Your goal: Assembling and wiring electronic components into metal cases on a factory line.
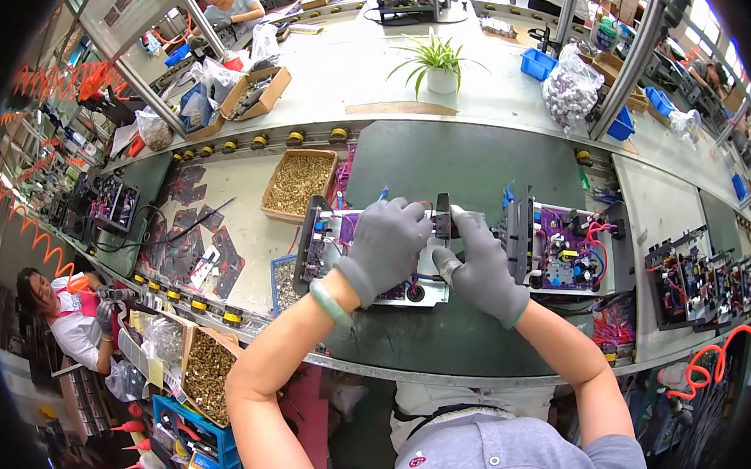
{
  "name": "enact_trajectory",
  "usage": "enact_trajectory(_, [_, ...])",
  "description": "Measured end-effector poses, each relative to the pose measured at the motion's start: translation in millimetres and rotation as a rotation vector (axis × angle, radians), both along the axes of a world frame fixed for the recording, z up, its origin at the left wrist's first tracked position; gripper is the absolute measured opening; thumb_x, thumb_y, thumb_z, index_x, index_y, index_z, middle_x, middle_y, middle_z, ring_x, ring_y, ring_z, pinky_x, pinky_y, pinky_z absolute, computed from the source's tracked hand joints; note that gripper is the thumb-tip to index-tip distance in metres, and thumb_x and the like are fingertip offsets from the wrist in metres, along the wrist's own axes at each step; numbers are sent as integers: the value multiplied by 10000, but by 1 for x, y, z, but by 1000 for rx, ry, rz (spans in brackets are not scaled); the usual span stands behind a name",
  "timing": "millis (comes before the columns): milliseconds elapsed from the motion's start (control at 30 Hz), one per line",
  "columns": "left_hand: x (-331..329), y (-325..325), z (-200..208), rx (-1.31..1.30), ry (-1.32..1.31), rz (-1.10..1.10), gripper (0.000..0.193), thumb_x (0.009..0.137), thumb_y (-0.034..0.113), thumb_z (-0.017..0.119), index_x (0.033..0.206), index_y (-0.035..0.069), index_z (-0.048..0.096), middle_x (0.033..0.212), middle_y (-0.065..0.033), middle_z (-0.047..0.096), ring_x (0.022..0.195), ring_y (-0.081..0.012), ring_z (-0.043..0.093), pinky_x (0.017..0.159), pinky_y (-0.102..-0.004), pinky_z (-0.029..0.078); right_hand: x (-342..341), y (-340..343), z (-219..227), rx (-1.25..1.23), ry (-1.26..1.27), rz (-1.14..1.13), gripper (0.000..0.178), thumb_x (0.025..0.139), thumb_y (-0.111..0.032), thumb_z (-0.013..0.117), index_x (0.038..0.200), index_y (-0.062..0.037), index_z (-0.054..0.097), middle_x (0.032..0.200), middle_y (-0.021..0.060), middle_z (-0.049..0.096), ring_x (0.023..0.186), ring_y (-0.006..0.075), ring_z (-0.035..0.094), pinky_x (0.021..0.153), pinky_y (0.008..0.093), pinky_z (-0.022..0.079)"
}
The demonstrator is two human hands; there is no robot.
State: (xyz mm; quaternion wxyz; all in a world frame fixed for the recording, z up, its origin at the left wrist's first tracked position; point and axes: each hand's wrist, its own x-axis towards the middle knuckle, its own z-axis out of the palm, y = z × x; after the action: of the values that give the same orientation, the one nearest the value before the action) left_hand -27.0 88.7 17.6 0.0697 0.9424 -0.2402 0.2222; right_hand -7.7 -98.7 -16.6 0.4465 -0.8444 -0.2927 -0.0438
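Observation:
In front of me, an open electronic unit point(430, 294) with a white metal base lies on the green work surface. A black panel point(443, 205) stands upright at its right end. My left hand point(386, 241), in a grey glove, reaches over the unit with its fingers curled down among the parts; what they hold is hidden. My right hand point(484, 271), also gloved, grips the black panel, fingers at its far part and thumb nearer me. Immediately right is a second open unit point(566, 255) with a purple circuit board, wires and black end panels.
Left of the units are a box of brass-coloured small parts point(300, 182) and a blue bin point(285, 283). More boards point(701, 281) stand at the right. A potted plant point(441, 78) sits on the far bench. A co-worker point(79, 322) holding a power tool is at the left.

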Motion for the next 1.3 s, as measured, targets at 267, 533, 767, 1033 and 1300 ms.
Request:
enact_trajectory(267, [-12,-10,9,202,181,358,164,813,256,680,787,96,659,835,-86,641,790,-279,667,687,-406,529,2,2,-2,-38,-19,-37,528,895,-258,646,1312,14,470,1147,253,564,999,426,621,849,477,524])
enact_trajectory(533, [3,-6,-10,-134,197,238,152,696,145,667,656,36,569,732,-140,564,666,-353,576,596,-470,427,2,10,-3,-17,-50,-106,433,819,-303,663,1070,2,484,1019,234,559,979,400,597,842,478,497])
enact_trajectory(767, [-14,-8,6,-82,227,219,152,748,154,702,855,50,673,822,-142,622,756,-341,624,681,-427,495,-44,-25,6,271,-372,51,537,875,-289,670,1297,-45,444,1215,224,550,1110,401,578,864,498,503])
enact_trajectory(1033, [-85,-3,26,-734,148,298,254,952,69,566,1172,-37,637,1061,-84,671,915,-169,612,851,-305,496,-59,-296,-65,280,-378,-601,138,805,-97,694,935,-134,723,903,82,732,754,279,705,664,396,570])
enact_trajectory(1300, [-63,-135,44,-377,245,-85,252,776,10,662,1025,39,689,903,-134,646,832,-280,642,751,-371,509,9,-388,-151,-790,82,-316,268,861,-385,646,1039,-200,725,1074,91,670,1066,312,620,911,481,482])
